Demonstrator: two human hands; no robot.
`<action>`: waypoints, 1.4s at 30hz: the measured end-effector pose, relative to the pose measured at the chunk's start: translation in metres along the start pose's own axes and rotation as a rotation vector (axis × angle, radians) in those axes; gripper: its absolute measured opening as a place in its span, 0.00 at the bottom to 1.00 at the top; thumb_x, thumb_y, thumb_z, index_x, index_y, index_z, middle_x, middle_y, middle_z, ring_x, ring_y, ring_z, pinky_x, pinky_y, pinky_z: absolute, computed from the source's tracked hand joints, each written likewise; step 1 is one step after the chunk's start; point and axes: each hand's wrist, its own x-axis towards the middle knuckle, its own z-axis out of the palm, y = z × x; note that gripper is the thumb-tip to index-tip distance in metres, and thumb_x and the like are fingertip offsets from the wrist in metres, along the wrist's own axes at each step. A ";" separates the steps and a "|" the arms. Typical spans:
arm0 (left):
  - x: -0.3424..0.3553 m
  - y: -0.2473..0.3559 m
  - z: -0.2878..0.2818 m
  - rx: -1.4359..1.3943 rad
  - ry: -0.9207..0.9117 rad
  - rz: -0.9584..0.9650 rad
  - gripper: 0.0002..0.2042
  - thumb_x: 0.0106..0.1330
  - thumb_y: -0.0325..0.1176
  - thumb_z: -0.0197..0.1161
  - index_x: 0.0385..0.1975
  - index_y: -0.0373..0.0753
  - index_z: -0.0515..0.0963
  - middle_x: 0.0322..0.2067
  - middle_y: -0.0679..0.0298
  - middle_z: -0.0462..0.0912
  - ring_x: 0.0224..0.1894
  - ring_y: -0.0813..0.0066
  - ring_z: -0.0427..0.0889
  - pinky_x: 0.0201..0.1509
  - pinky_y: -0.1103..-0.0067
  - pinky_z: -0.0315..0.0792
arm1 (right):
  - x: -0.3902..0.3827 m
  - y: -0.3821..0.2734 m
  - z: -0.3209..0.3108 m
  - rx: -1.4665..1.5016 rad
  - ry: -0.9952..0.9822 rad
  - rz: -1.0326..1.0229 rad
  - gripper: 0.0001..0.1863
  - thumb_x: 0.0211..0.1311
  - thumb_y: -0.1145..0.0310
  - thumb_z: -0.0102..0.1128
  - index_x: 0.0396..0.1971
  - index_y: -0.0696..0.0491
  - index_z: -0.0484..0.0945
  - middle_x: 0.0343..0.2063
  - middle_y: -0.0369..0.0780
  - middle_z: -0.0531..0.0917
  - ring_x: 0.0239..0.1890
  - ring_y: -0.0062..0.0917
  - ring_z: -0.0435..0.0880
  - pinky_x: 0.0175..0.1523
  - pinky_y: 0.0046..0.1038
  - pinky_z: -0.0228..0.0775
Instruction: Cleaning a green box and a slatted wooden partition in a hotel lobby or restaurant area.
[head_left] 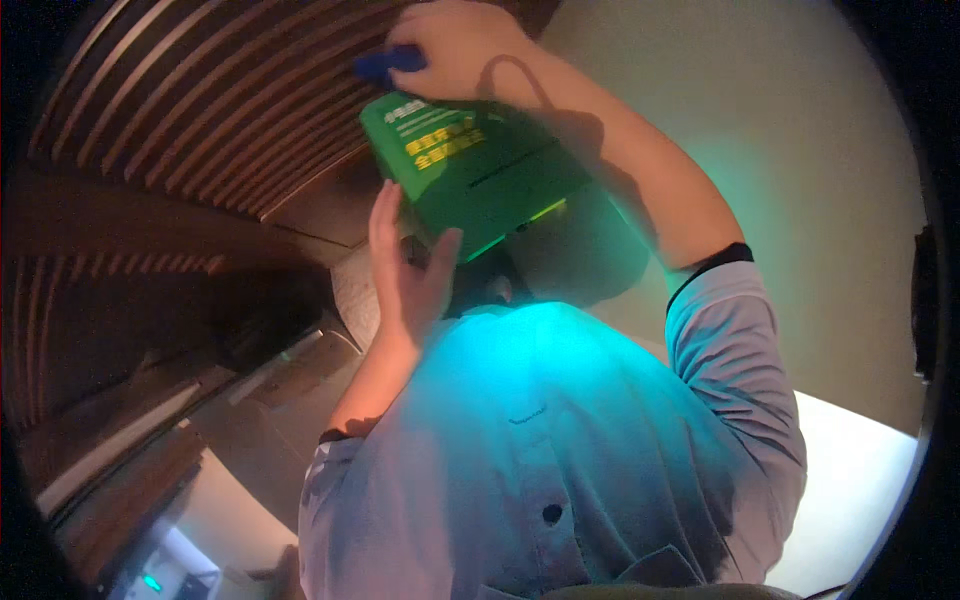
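A green box-shaped device (470, 175) with white and yellow print stands in front of me, its lower edge glowing green. Above its top edge, my right hand (465, 45) is closed around a small blue piece that looks like a folded cloth (390, 65). Part of that piece sticks out to the left of the fingers; the rest is hidden in the fist. My left hand (408, 275) is raised by the device's lower left edge, thumb and fingers apart. Its fingertips are at the edge, but I cannot tell whether they touch it.
Dark slatted panelling (200, 110) covers the upper left. A plain pale wall (800, 170) rises on the right, with a bright white panel (850, 490) low down. Cyan light falls on my shirt (550, 400). A lit room area (180, 560) shows at lower left.
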 end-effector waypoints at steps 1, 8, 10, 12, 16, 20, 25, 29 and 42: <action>0.004 0.021 -0.004 0.276 0.067 0.245 0.35 0.60 0.28 0.72 0.67 0.38 0.64 0.64 0.45 0.67 0.60 0.50 0.76 0.52 0.72 0.80 | 0.014 -0.018 0.002 -0.023 -0.084 -0.091 0.17 0.54 0.60 0.63 0.40 0.55 0.85 0.43 0.47 0.83 0.46 0.45 0.82 0.53 0.42 0.76; -0.020 -0.002 -0.004 0.363 0.004 0.588 0.18 0.58 0.26 0.72 0.48 0.35 0.80 0.54 0.53 0.82 0.43 0.60 0.88 0.41 0.75 0.84 | 0.046 -0.099 0.055 -0.522 -0.552 -0.445 0.14 0.53 0.59 0.66 0.36 0.51 0.86 0.41 0.41 0.85 0.46 0.39 0.84 0.48 0.40 0.79; -0.024 0.006 -0.010 0.379 0.015 0.557 0.17 0.58 0.26 0.71 0.48 0.36 0.80 0.52 0.56 0.83 0.42 0.64 0.88 0.39 0.76 0.84 | 0.031 -0.114 0.061 -0.490 -0.496 -0.643 0.08 0.49 0.69 0.62 0.28 0.52 0.87 0.29 0.46 0.87 0.36 0.38 0.88 0.41 0.38 0.82; -0.027 0.008 -0.009 0.390 0.007 0.544 0.17 0.59 0.25 0.70 0.48 0.37 0.80 0.51 0.58 0.84 0.40 0.68 0.89 0.37 0.77 0.84 | 0.016 -0.136 0.061 -0.640 -0.843 -0.675 0.07 0.49 0.68 0.63 0.27 0.51 0.87 0.29 0.44 0.88 0.36 0.37 0.88 0.38 0.40 0.82; -0.023 0.004 -0.006 0.426 0.045 0.611 0.16 0.57 0.29 0.72 0.47 0.39 0.81 0.49 0.63 0.85 0.33 0.73 0.88 0.31 0.79 0.82 | 0.042 -0.121 0.075 -0.725 -0.746 -0.671 0.06 0.54 0.66 0.63 0.25 0.50 0.87 0.31 0.40 0.89 0.34 0.35 0.88 0.33 0.38 0.80; -0.021 0.002 -0.009 0.417 0.103 0.656 0.14 0.56 0.32 0.73 0.43 0.41 0.83 0.50 0.67 0.85 0.25 0.77 0.83 0.26 0.81 0.79 | 0.006 -0.122 0.120 -0.762 -0.982 -0.790 0.06 0.57 0.66 0.63 0.30 0.47 0.88 0.34 0.37 0.89 0.37 0.33 0.88 0.35 0.38 0.81; -0.028 0.003 -0.005 0.509 0.074 0.685 0.13 0.58 0.33 0.70 0.42 0.40 0.83 0.53 0.69 0.83 0.21 0.77 0.79 0.24 0.81 0.77 | 0.023 -0.114 0.127 -0.642 -0.825 -0.707 0.08 0.46 0.66 0.65 0.26 0.49 0.88 0.29 0.44 0.88 0.36 0.38 0.88 0.35 0.38 0.81; -0.040 0.013 -0.006 0.501 0.084 0.685 0.12 0.58 0.32 0.67 0.42 0.40 0.84 0.53 0.69 0.83 0.21 0.78 0.78 0.23 0.80 0.76 | 0.020 -0.120 0.151 -0.779 -1.018 -0.709 0.10 0.49 0.65 0.63 0.31 0.50 0.87 0.34 0.44 0.88 0.40 0.40 0.88 0.41 0.39 0.82; -0.024 0.009 0.027 -0.096 0.357 0.387 0.16 0.62 0.32 0.61 0.50 0.42 0.79 0.42 0.53 0.84 0.27 0.54 0.84 0.29 0.65 0.80 | 0.000 -0.106 0.275 -0.888 -1.451 -0.777 0.12 0.53 0.68 0.64 0.37 0.55 0.88 0.43 0.47 0.87 0.50 0.42 0.85 0.47 0.45 0.81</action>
